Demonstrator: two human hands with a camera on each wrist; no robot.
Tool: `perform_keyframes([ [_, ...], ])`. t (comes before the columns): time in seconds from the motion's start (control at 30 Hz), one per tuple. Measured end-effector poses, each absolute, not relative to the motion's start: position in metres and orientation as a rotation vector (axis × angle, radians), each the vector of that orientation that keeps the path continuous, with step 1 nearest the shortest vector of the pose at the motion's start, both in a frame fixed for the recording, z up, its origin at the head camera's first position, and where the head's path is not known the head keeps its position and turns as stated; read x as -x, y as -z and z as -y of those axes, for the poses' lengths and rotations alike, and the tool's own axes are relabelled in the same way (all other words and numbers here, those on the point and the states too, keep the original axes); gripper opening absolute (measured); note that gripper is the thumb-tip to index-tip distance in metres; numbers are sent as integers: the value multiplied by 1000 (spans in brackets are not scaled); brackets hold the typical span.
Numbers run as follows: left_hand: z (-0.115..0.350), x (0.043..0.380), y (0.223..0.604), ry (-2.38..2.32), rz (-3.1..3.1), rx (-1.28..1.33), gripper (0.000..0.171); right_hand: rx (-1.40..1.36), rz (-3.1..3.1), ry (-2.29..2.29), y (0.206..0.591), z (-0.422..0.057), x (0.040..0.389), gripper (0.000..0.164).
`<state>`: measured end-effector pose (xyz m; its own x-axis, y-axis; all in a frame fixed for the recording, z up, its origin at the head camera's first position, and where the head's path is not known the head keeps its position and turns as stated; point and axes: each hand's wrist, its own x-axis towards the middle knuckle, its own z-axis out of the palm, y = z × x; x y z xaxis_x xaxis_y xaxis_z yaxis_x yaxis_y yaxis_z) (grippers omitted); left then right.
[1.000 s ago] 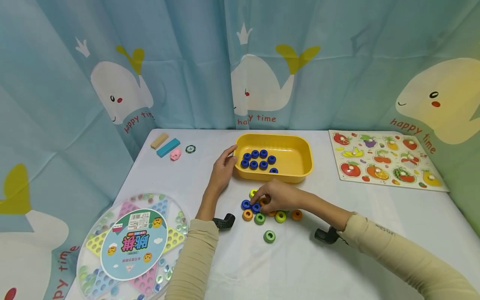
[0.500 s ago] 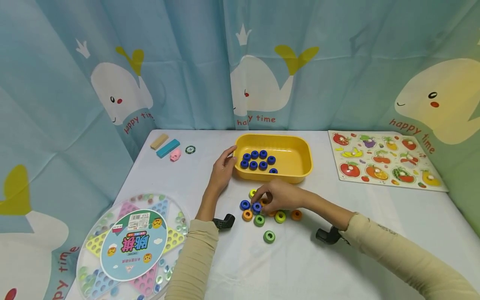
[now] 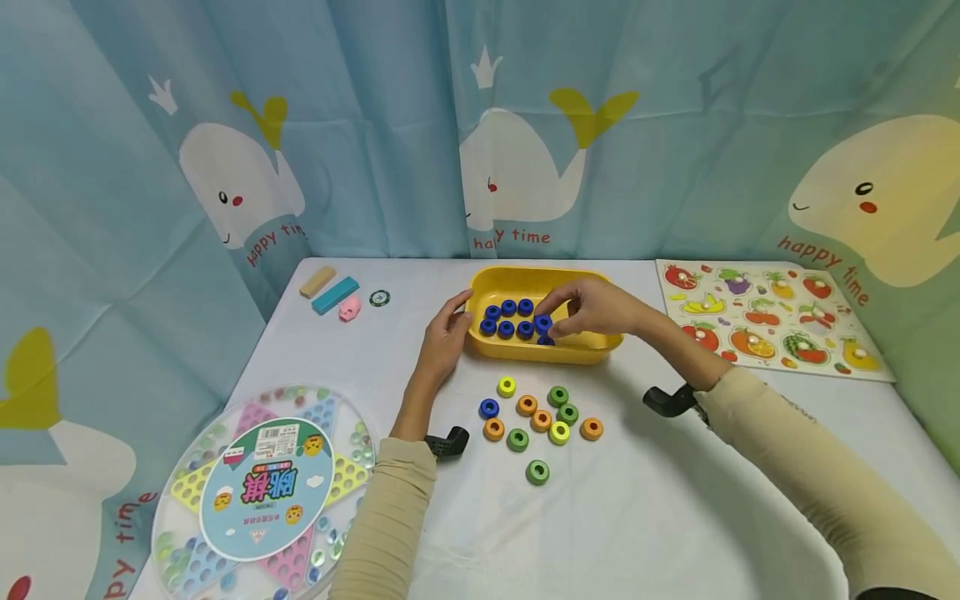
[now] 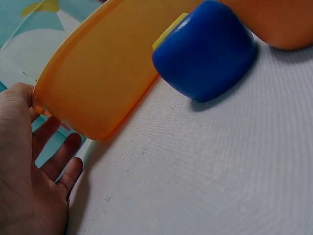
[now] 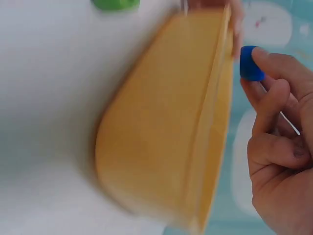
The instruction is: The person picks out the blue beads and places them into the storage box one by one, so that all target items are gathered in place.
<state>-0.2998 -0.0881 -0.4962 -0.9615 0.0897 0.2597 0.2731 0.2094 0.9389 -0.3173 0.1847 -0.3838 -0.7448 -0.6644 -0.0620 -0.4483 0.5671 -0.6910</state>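
Observation:
My right hand (image 3: 603,310) pinches a blue ring bead (image 5: 250,63) between thumb and fingers, over the inside of a yellow plastic tub (image 3: 525,353). Several more blue beads (image 3: 506,329) lie in the tub's left half, one of them partly hidden under the held bead. My left hand (image 3: 444,340) holds the tub's left rim; in the left wrist view its lower fingers (image 4: 62,156) spread loosely beside the wall. In front of the tub, one blue bead (image 3: 489,408) lies on the white table among several orange beads (image 3: 541,420), green beads (image 3: 537,472) and two yellow beads (image 3: 559,432).
A round Chinese checkers set (image 3: 266,492) with marbles lies at the front left. A wooden block (image 3: 318,282), a teal block (image 3: 335,295), a pink pig (image 3: 349,308) and a chip (image 3: 380,297) lie at the back left. A fruit puzzle board (image 3: 772,321) lies at the right.
My right hand has picked a blue bead from the loose group and carried it up and away to above the tub. My left hand has stayed at the rim.

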Motion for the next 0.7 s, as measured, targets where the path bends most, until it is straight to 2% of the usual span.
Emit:
perform_keyframes([
  [0.3,89,300,496,1849,2334,350,40,805,-2424,798,405,-206,367,23],
  [0.7,88,300,496,1853,2327,346,41,913,-2266,586,411,-200,382,25],
])
